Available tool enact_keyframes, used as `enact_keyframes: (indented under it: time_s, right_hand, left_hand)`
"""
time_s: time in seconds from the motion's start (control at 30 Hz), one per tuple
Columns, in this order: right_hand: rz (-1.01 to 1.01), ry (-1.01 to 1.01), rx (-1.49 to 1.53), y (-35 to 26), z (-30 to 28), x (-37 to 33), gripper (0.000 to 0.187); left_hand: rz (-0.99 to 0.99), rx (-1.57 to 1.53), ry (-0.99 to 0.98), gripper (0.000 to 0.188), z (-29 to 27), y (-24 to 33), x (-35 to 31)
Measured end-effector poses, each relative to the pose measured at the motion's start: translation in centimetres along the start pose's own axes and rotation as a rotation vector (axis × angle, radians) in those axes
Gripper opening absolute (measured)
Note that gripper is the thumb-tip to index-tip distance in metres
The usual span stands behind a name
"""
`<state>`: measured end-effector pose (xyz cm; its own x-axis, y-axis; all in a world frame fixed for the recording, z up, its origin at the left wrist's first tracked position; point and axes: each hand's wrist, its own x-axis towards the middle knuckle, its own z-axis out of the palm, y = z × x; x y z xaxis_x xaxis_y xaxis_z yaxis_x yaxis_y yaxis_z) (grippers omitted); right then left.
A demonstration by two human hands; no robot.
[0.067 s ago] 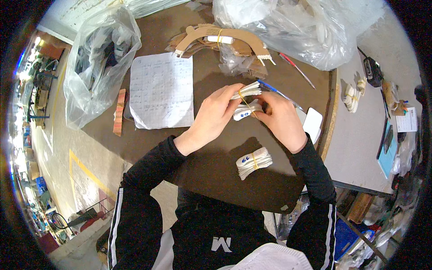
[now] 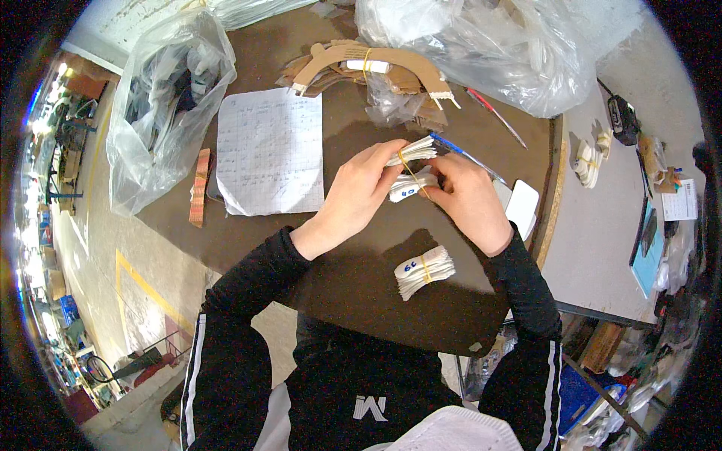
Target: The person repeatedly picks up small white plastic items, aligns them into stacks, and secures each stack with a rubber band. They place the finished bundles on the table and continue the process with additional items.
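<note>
Above the table point(image 2: 361, 259), the left hand point(image 2: 360, 185) grips a bundle of white slips point(image 2: 416, 152) between thumb and fingers, while the right hand point(image 2: 471, 199) pinches its right side. A yellow rubber band point(image 2: 404, 159) crosses the bundle. A second banded bundle point(image 2: 426, 272) lies nearer on the table. A blue pen point(image 2: 466, 156) lies beyond the right hand; a handwritten grid sheet point(image 2: 271, 154) lies left of the left hand.
</note>
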<state>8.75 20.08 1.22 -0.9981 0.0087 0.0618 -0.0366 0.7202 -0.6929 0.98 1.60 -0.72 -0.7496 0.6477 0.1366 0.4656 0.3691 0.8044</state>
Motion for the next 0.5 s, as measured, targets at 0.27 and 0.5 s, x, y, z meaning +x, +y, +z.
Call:
enact_keyframes:
  time_s: [0.27, 0.5]
  right_hand:
    - [0.019, -0.081, -0.042, -0.2, 0.1, 0.2, 0.028]
    - [0.018, 0.044, -0.132, -0.6, 0.9, -0.1, 0.032]
  left_hand:
    - [0.129, 0.091, 0.033, 0.031, 0.2, -0.5, 0.3]
    - [0.117, 0.149, -0.019, 0.034, 0.2, -0.2, 0.3]
